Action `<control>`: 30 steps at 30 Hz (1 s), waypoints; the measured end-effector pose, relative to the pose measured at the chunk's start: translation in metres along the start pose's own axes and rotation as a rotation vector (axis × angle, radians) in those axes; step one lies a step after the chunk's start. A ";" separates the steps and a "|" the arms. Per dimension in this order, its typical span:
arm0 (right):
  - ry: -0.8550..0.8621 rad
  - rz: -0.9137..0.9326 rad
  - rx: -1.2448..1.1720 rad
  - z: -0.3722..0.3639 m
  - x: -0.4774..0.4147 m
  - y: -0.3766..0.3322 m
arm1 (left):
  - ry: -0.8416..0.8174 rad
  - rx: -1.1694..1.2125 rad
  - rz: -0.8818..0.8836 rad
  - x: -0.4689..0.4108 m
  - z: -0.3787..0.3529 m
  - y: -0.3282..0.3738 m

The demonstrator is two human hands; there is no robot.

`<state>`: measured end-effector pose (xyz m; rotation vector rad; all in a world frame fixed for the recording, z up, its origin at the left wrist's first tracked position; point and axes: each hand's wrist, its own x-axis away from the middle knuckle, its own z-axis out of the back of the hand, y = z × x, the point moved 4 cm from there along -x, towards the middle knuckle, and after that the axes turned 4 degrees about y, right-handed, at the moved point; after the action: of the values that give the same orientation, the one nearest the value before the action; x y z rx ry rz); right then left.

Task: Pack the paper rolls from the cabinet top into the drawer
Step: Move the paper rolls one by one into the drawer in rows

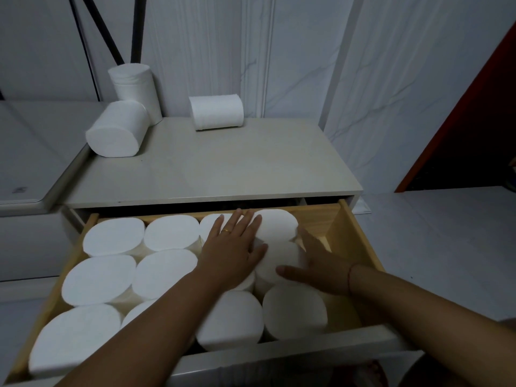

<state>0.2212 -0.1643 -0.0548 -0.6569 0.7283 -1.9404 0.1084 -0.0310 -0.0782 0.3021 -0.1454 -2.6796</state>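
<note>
Paper rolls [167, 269] standing on end in the open drawer [354, 236], long axes vertical. Left hand [234, 247] flat on top, fingers spread; right hand [318, 263] straight-fingered against one roll's side. Three more on the cabinet top [223, 163], two lying.

Dim, bluish, diffuse light is prevailing. Shadow is pooling beneath the cabinet top [223, 163], at the back of the drawer [354, 236]. Wide-angle distortion is bowing the edges.

Drawer [354, 236] pale bare wood; paper rolls [116, 236] soft matt white; cabinet top [223, 166] smooth beige.
</note>
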 end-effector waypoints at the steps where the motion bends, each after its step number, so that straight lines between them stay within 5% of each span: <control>1: 0.089 0.013 0.063 0.007 -0.006 -0.004 | 0.006 -0.006 0.009 0.000 0.001 -0.002; 5: 0.306 0.040 0.235 0.021 -0.028 -0.024 | 0.005 0.002 0.014 0.002 0.002 -0.005; 11: 0.392 0.105 0.193 0.013 -0.079 -0.062 | 0.089 -0.002 -0.032 0.003 0.013 -0.011; 30: 0.195 0.220 -0.009 -0.097 -0.231 -0.233 | 0.129 -0.087 0.372 0.053 0.069 -0.183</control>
<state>0.1170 0.1546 0.0123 -0.3784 0.8914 -1.8134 -0.0299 0.1140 -0.0483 0.3783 -0.0399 -2.2840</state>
